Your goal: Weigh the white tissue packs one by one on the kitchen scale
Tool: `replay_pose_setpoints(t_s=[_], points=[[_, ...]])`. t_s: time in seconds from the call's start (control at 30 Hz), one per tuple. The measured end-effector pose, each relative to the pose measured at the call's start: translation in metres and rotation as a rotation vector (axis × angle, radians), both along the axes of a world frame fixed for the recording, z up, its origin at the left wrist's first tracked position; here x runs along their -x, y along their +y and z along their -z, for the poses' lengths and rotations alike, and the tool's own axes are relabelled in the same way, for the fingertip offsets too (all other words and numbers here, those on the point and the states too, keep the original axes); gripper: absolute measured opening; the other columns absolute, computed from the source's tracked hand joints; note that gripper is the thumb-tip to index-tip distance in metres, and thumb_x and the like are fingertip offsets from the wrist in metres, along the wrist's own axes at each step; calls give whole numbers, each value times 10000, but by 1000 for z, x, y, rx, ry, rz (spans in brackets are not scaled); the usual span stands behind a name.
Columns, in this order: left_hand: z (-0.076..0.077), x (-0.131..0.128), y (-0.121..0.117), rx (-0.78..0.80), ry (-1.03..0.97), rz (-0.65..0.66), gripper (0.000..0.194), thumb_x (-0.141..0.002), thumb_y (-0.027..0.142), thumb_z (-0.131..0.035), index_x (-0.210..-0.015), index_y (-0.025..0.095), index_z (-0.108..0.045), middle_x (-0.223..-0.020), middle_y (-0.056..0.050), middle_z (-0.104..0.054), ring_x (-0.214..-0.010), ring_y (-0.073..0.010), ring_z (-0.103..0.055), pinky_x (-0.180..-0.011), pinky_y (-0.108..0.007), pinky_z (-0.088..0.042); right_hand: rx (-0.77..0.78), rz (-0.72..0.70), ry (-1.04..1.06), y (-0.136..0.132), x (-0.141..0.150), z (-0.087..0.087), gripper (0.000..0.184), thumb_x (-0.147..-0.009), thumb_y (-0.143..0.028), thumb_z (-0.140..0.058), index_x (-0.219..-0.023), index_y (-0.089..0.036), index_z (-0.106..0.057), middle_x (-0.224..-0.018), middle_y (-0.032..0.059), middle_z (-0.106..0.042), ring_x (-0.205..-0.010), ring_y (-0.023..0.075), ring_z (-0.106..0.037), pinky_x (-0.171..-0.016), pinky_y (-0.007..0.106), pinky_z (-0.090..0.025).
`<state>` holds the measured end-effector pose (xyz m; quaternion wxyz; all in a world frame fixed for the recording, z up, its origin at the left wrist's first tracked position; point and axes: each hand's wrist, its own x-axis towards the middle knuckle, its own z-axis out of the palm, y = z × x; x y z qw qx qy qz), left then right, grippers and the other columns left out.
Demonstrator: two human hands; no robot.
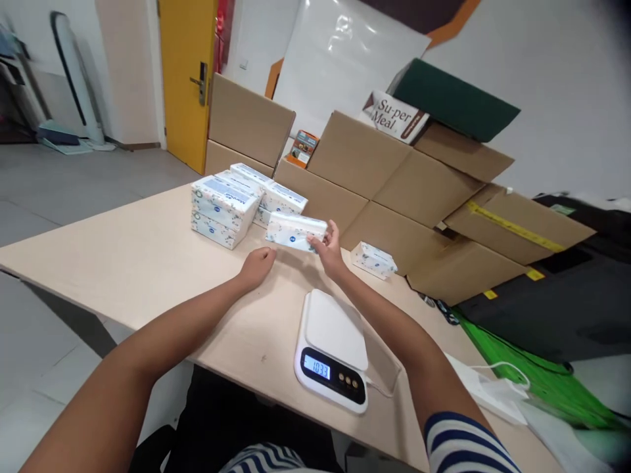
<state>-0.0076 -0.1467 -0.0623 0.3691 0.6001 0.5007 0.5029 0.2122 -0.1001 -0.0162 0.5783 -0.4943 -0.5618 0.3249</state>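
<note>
My right hand [330, 248] grips the right end of a white tissue pack [292, 238], thumb on the near side. The pack is held up over the table, beside a group of similar packs. Closed into a fist, my left hand [258, 267] is at the table just below the pack's left end, with nothing visible in it. Stacked tissue packs [219, 209] stand left of the held one, with more packs [284, 197] behind. Another single pack [373, 259] lies to the right. Nearest my body is a white digital scale [335, 328] with a lit display and a bare plate.
Cardboard boxes [355, 154] line the table's [133, 263] far side, with a Su-per Meal box [394, 117] and a small orange box [302, 148] among them. A white cable runs from the scale's right side. A power strip [486, 387] lies at the right.
</note>
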Motion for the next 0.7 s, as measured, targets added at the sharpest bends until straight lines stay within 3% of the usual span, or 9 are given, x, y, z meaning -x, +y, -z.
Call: replay_pose_setpoints(t_s=[0.1,0.23,0.3,0.37,0.43,0.5,0.6,0.7], points=[[0,4,3,1,39,-36,491,-1075,460,-479,-656,239,-347,-643,6,-438,-674,-191,-472,-667,-333,-342,46,37,-74,23,19,16,1421,-603,-664,-953,-1751,-271,-212,-1671,194,-530,-1483,328,-620,-1320,532,-502],[2,9,7,11,155,-106,453,-1126,432,-415,-729,228,-490,-748,-27,-616,-795,-221,-614,-744,-335,-454,84,32,-172,39,29,29,1343,-730,-644,-881,-1777,-227,-150,-1778,240,-411,-1600,339,-547,-1362,514,-458],[4,9,8,14,242,-136,359,-1123,381,-451,-861,212,-627,-960,-77,-751,-1002,-264,-691,-902,-370,-531,99,2,-235,40,30,31,1281,-771,-615,-860,-1775,-215,-173,-1801,237,-407,-1641,336,-515,-1382,513,-434],[5,7,7,11,338,-141,254,-1101,335,-528,-1093,189,-734,-1268,-133,-788,-1293,-321,-666,-1133,-438,-525,115,-22,-308,38,29,32,1243,-786,-590,-862,-1778,-228,-206,-1843,212,-376,-1696,326,-453,-1413,506,-389],[6,4,5,7,432,-117,340,-1089,321,-579,-1351,171,-736,-1540,-163,-704,-1536,-361,-534,-1310,-497,-431,139,-39,-385,35,28,32,1228,-805,-575,-864,-1792,-238,-216,-1859,196,-373,-1715,317,-432,-1416,491,-388],[6,1,1,12,517,-83,483,-1104,339,-571,-1544,159,-661,-1703,-170,-590,-1666,-378,-409,-1387,-529,-362,175,-59,-463,34,28,31,1177,-837,-545,-858,-1794,-234,-248,-1805,199,-473,-1646,316,-530,-1354,484,-481],[4,0,-3,38,628,-34,620,-1121,384,-548,-1696,152,-538,-1843,-167,-426,-1758,-403,-281,-1425,-567,-320,233,-100,-599,35,28,26,946,-907,-484,-812,-1727,-222,-422,-1516,171,-748,-1343,302,-756,-1153,465,-637],[2,1,-6,62,718,15,702,-1121,438,-556,-1764,172,-461,-1911,-147,-293,-1802,-414,-197,-1444,-580,-293,258,-99,-762,36,31,18,763,-963,-487,-759,-1640,-206,-550,-1264,120,-846,-1127,287,-809,-1051,453,-656]])
